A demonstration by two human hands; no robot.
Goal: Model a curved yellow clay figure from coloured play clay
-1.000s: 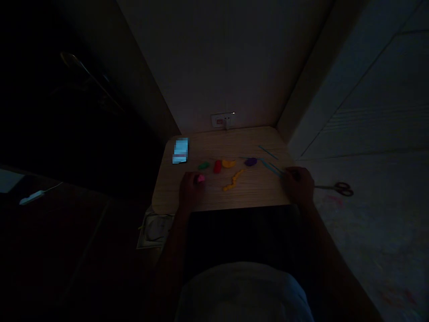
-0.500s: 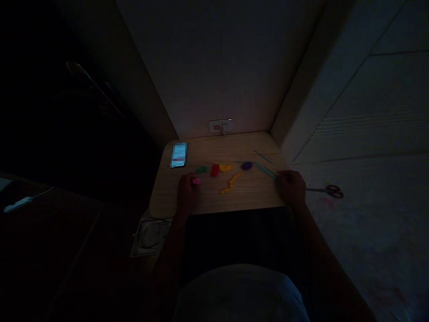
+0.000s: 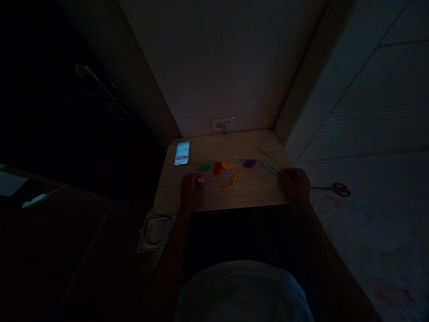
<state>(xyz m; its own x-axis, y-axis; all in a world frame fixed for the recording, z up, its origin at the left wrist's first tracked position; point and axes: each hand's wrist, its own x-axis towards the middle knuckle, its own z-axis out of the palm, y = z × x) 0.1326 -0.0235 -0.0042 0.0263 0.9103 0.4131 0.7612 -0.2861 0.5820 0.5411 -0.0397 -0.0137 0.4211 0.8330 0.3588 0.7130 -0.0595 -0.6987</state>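
The room is dim. Close to the table's left front, my left hand [image 3: 191,191] is closed around a pink lump of modelling clay [image 3: 200,179]. At the right edge, the fingertips of my right hand [image 3: 295,185] are closed at the end of a thin blue-green stick [image 3: 273,168]. A flat light-blue clay tool [image 3: 266,167] lies beside that stick, reaching towards the same fingers. Between my hands lie a green lump [image 3: 204,167], a red lump [image 3: 217,168], a yellow curved piece [image 3: 229,165], a yellow bumpy strip [image 3: 233,181] and a purple lump [image 3: 250,163].
A lit phone [image 3: 182,153] lies at the back left of the wooden table [image 3: 208,201]. Another thin stick [image 3: 266,154] is at the back right. Scissors [image 3: 340,189] are right of the table. Behind it, a wall socket [image 3: 223,124] holds a plug. A box with a cable [image 3: 156,235] stands lower left.
The camera view has shifted slightly and back. Both hands keep their places on the table, the left one still with the pink clay. The other pieces lie as before.
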